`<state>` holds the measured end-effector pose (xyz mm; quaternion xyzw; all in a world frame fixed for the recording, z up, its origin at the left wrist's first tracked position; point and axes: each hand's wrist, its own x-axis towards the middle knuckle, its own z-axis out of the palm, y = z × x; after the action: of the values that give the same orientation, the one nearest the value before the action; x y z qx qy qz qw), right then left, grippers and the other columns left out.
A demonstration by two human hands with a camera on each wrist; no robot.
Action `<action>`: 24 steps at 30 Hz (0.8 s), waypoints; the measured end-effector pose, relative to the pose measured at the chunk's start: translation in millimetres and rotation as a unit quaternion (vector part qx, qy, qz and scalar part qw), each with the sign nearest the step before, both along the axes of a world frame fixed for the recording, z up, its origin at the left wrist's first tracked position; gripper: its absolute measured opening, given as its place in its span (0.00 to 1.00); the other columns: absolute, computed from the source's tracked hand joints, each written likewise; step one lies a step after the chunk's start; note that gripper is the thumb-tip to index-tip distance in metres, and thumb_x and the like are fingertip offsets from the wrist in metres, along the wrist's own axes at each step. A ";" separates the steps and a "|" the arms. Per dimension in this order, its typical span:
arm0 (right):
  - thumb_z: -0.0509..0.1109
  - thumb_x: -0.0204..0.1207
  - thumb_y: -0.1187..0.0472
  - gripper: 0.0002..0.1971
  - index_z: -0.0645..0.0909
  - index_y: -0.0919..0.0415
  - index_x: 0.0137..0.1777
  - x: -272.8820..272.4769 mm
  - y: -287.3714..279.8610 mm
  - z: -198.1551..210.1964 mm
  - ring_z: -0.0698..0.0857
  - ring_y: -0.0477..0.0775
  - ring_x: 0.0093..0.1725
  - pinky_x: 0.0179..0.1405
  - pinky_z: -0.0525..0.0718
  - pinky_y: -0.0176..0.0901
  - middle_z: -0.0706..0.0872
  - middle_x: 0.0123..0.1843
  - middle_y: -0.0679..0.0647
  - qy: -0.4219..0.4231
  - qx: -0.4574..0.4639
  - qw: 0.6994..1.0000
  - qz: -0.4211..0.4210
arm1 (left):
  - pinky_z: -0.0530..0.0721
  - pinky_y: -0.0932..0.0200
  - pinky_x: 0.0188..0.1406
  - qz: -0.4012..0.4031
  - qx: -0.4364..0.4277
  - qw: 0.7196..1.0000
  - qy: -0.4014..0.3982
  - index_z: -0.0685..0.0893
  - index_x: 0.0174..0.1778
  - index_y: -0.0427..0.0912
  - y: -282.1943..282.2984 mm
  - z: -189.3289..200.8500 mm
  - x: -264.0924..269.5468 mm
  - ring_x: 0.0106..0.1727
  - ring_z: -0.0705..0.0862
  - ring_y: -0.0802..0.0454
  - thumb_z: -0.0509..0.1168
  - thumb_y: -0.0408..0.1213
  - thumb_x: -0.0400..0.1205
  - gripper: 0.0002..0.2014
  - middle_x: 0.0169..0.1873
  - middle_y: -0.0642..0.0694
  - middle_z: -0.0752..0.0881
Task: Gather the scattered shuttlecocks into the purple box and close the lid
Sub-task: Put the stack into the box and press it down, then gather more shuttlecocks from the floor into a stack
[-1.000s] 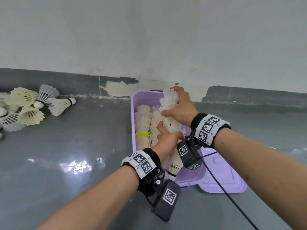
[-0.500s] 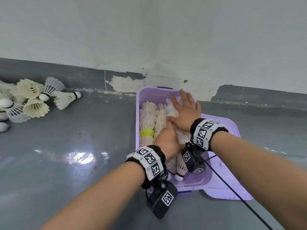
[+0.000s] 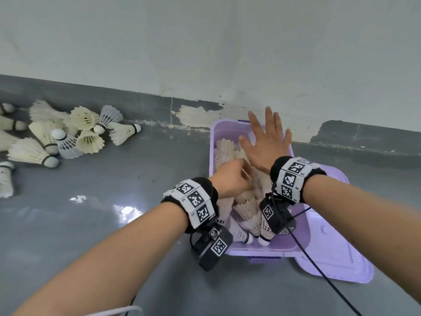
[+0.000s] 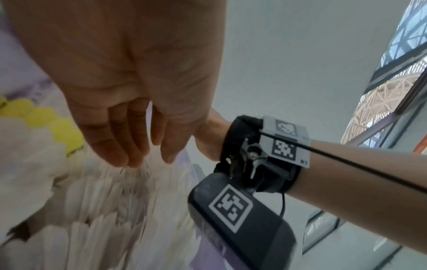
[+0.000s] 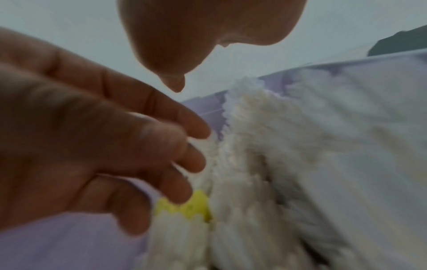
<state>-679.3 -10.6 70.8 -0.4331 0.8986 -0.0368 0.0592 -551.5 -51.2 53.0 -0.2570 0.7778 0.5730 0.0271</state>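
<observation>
A grey floor [image 3: 114, 224] meets a pale wall [image 3: 205, 42] whose dark skirting band [image 3: 364, 135] shows chipped paint.

Head: we look forward and down from above.
Wrists: very near, facing along our fingers.
Shared: shuttlecocks [image 3: 247, 208] in purple box [image 3: 230, 131].

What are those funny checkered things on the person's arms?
Both bare forearms wear a black wristband wrapped in white tags with black square codes. A black camera box with a code tag hangs under each wrist, and a thin black cable trails off.
</observation>
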 end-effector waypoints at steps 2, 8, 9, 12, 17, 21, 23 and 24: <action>0.53 0.83 0.42 0.33 0.45 0.44 0.84 15.1 -14.6 7.0 0.36 0.55 0.85 0.80 0.39 0.64 0.36 0.86 0.52 -0.026 -0.042 0.999 -0.007 | 0.88 0.48 0.44 0.051 0.044 0.997 0.049 0.78 0.50 0.39 -8.7 10.8 9.2 0.39 0.86 0.46 0.67 0.28 0.79 0.07 0.42 0.42 0.86; 0.59 0.81 0.47 0.29 0.62 0.55 0.80 85.5 -76.0 13.4 0.55 0.62 0.82 0.80 0.56 0.58 0.58 0.83 0.60 -0.110 -0.163 0.980 0.010 | 0.84 0.56 0.36 0.177 -0.024 0.982 0.066 0.82 0.44 0.34 -60.9 27.4 80.2 0.35 0.86 0.47 0.64 0.24 0.76 0.04 0.37 0.40 0.88; 0.60 0.81 0.49 0.27 0.65 0.57 0.79 100.1 -85.8 14.0 0.58 0.62 0.80 0.78 0.59 0.57 0.61 0.81 0.61 -0.124 -0.173 0.977 0.030 | 0.83 0.59 0.36 0.202 -0.041 0.977 0.057 0.82 0.43 0.36 -71.3 28.1 100.3 0.35 0.86 0.48 0.65 0.25 0.77 0.03 0.36 0.40 0.88; 0.61 0.81 0.52 0.21 0.72 0.59 0.72 146.4 -112.1 12.6 0.64 0.63 0.75 0.75 0.64 0.54 0.68 0.75 0.61 -0.150 -0.189 0.966 0.095 | 0.81 0.68 0.30 0.288 -0.049 0.956 0.039 0.82 0.44 0.38 -98.6 30.0 167.4 0.34 0.85 0.50 0.65 0.25 0.80 0.05 0.40 0.37 0.88; 0.62 0.80 0.55 0.18 0.76 0.59 0.67 246.2 -142.8 -0.1 0.65 0.63 0.73 0.75 0.63 0.50 0.71 0.70 0.60 -0.226 -0.132 0.936 0.237 | 0.81 0.62 0.29 0.461 -0.049 0.886 -0.017 0.81 0.41 0.39 -119.6 28.9 307.8 0.32 0.83 0.54 0.63 0.24 0.81 0.07 0.36 0.43 0.86; 0.64 0.80 0.54 0.17 0.77 0.57 0.66 319.9 -146.3 -13.5 0.71 0.59 0.71 0.71 0.67 0.47 0.75 0.69 0.58 -0.252 -0.023 0.885 0.391 | 0.78 0.62 0.26 0.585 -0.044 0.807 -0.068 0.80 0.33 0.43 -110.2 15.8 395.8 0.27 0.80 0.53 0.62 0.22 0.77 0.11 0.28 0.43 0.83; 0.64 0.80 0.54 0.16 0.78 0.56 0.66 355.9 -142.0 -19.0 0.75 0.57 0.68 0.68 0.70 0.44 0.78 0.66 0.58 -0.255 0.030 0.848 0.463 | 0.75 0.65 0.21 0.618 -0.043 0.778 -0.103 0.79 0.31 0.44 -96.6 8.9 428.5 0.24 0.79 0.53 0.62 0.23 0.76 0.12 0.26 0.43 0.82; 0.65 0.79 0.55 0.16 0.79 0.56 0.65 373.0 -138.5 -21.0 0.77 0.56 0.65 0.66 0.72 0.44 0.79 0.64 0.57 -0.257 0.056 0.828 0.495 | 0.74 0.66 0.21 0.630 -0.042 0.766 -0.117 0.79 0.31 0.44 -90.0 4.3 442.3 0.24 0.79 0.52 0.62 0.24 0.76 0.12 0.25 0.44 0.81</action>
<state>-306.3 -149.1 49.9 -0.7910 0.5165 -0.0622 0.3220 -109.2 -141.2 57.3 -0.7554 0.4547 0.3936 -0.2602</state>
